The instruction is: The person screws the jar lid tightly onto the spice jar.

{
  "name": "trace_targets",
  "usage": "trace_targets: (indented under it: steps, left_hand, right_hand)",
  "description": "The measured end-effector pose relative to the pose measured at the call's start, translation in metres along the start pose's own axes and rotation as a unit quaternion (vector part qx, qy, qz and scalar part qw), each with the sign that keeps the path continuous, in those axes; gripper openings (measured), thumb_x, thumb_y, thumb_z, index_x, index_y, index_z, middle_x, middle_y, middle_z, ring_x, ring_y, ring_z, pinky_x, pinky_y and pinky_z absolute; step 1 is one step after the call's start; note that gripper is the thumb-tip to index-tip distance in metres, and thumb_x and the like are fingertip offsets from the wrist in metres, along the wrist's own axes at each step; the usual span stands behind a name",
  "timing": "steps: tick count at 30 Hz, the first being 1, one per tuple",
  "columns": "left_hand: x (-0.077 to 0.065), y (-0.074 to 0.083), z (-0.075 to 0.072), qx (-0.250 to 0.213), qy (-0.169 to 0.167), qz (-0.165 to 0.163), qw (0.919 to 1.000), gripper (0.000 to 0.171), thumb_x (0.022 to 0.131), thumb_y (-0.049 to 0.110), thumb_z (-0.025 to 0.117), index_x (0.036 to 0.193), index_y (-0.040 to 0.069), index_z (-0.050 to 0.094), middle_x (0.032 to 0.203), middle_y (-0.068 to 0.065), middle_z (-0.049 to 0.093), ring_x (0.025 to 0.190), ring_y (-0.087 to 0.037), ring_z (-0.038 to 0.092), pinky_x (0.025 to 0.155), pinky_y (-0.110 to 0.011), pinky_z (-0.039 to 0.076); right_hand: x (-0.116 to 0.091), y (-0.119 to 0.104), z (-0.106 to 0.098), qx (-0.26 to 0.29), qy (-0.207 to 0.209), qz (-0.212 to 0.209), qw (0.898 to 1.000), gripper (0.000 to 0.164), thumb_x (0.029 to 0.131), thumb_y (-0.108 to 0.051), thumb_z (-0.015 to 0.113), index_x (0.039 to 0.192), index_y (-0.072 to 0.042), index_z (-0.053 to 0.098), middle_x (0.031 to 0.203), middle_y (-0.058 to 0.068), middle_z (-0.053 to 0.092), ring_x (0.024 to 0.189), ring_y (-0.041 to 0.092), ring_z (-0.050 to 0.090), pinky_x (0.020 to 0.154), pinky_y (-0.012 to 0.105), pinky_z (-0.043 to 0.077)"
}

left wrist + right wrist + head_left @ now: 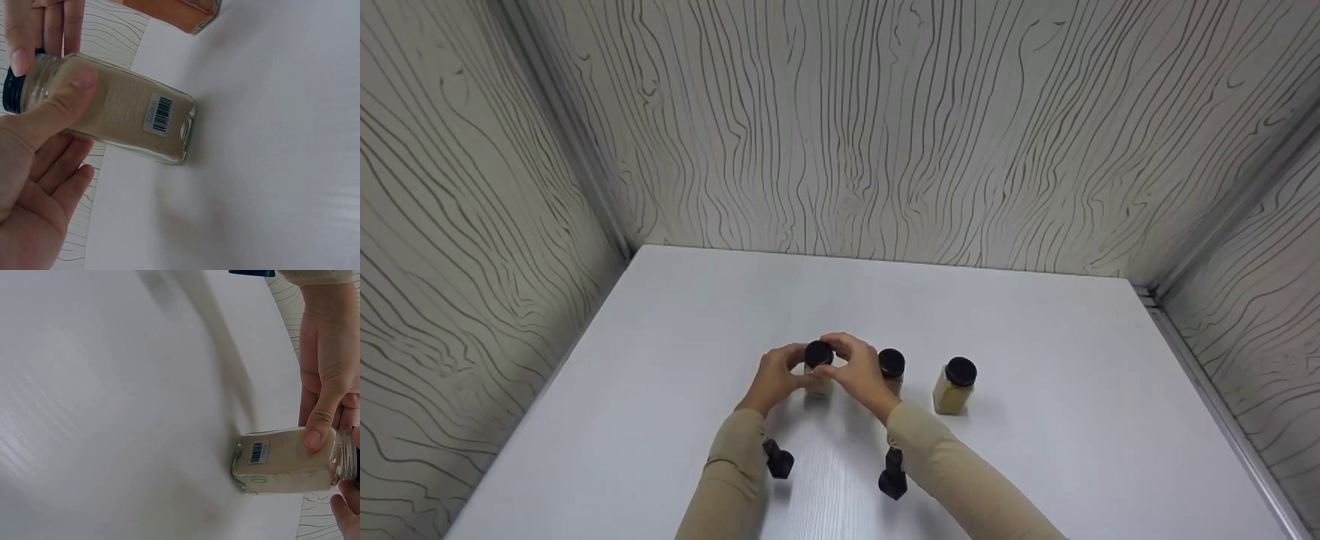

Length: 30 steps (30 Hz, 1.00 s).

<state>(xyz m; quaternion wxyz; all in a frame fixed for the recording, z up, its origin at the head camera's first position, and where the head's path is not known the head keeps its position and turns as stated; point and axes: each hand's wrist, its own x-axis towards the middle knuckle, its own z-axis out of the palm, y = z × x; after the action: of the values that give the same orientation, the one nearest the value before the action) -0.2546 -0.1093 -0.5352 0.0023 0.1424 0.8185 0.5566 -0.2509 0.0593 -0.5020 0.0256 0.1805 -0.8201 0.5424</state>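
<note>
A square glass jar [818, 388] of pale beige powder stands upright on the white table, with a black cap [819, 352] on top. My left hand [775, 377] grips the jar's body from the left; its thumb lies along the glass near a barcode sticker [159, 115] in the left wrist view. From the right, my right hand [859, 371] holds the cap between thumb and fingers. The right wrist view shows the jar [287, 461] with the left thumb [315, 439] on its side and the right fingertips by the cap at the frame's edge.
Just right of my right hand stands a black-capped jar [892, 365] with reddish-brown contents, partly hidden by the hand. Farther right is another black-capped jar [952, 394] holding yellowish powder. Wood-grain patterned panels [847, 135] enclose the white table [1057, 345] at the back and sides.
</note>
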Motion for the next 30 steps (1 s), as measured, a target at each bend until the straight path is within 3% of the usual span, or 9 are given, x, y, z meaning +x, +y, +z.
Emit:
trace_targets:
  steps: [9, 30]
  left_hand:
    - [-0.0012, 0.0026, -0.0008, -0.008, -0.005, -0.015, 0.9998, 0.049, 0.076, 0.008, 0.080, 0.120, -0.003, 0.063, 0.119, -0.021, 0.068, 0.117, -0.035, 0.062, 0.114, -0.050, 0.044]
    - [0.0000, 0.0002, -0.0009, -0.004, -0.003, 0.003, 1.0000, 0.045, 0.078, 0.007, 0.078, 0.120, -0.004, 0.063, 0.121, -0.022, 0.067, 0.118, -0.035, 0.062, 0.113, -0.049, 0.044]
  right_hand:
    - [-0.0007, 0.0015, 0.0014, 0.017, 0.003, 0.011, 1.000, 0.047, 0.077, -0.005, 0.078, 0.118, 0.009, 0.061, 0.119, 0.025, 0.066, 0.115, 0.039, 0.063, 0.103, 0.046, 0.054]
    - [-0.0001, 0.0017, 0.0067, -0.006, 0.040, 0.006, 0.999, 0.043, 0.071, -0.006, 0.083, 0.108, 0.006, 0.065, 0.108, 0.022, 0.071, 0.105, 0.036, 0.067, 0.096, 0.046, 0.057]
